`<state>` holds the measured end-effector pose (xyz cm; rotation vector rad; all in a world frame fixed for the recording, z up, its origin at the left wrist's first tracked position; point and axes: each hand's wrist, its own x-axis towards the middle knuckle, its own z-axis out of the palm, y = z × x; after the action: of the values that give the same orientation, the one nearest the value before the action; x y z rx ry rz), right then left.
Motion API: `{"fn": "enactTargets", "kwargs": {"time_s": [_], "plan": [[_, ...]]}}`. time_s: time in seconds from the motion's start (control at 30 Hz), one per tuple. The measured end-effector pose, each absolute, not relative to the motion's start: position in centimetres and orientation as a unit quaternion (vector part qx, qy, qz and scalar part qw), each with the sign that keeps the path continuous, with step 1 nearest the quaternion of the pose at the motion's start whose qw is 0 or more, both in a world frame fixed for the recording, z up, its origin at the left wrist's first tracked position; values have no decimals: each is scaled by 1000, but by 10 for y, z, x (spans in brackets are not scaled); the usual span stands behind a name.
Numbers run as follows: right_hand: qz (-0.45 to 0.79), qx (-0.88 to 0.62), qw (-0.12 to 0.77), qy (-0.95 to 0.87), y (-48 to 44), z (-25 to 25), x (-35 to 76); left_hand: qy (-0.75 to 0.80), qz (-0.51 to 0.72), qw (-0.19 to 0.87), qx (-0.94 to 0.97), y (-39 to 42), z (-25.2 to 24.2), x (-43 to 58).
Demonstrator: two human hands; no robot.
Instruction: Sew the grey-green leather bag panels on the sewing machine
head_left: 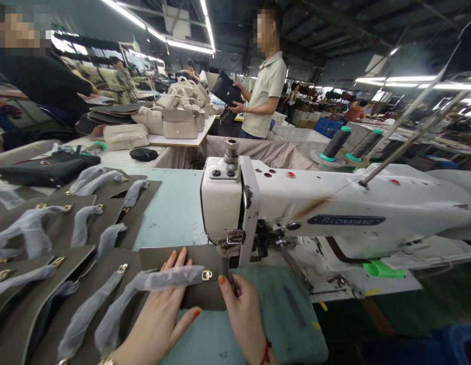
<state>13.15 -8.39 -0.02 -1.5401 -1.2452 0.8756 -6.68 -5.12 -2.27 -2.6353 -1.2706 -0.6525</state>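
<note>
A grey-brown bag panel [205,299] lies on the pale green table, its right edge under the head of a white sewing machine [223,203]. Across the panel runs a handle strap wrapped in translucent film [174,278], ending in a gold buckle fitting [209,275]. My left hand [165,309] is spread flat on the panel, fingers passing beneath the wrapped strap. Close to the needle area, my right hand [243,304] has its thumb on the panel's right edge and its fingers curled. A small dark thing shows between them, too unclear to name.
Several similar panels with wrapped straps [83,228] overlap on the left, beside a black bag [48,170]. Beige bags [179,123] are piled on a table behind. A person [263,91] stands there holding a black bag [226,88]. Thread cones [336,144] stand behind the machine.
</note>
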Motion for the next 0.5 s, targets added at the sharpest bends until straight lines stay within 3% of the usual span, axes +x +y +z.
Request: {"fn": "enactTargets", "kwargs": {"time_s": [0.23,0.5], "plan": [[403,-618,477,-478,-88,0,129,-328,-138,39,-934,1,48,-52],[404,-638,465,-462,-89,-6,130,-341,-121,27,-932,-4,54,-49]]}}
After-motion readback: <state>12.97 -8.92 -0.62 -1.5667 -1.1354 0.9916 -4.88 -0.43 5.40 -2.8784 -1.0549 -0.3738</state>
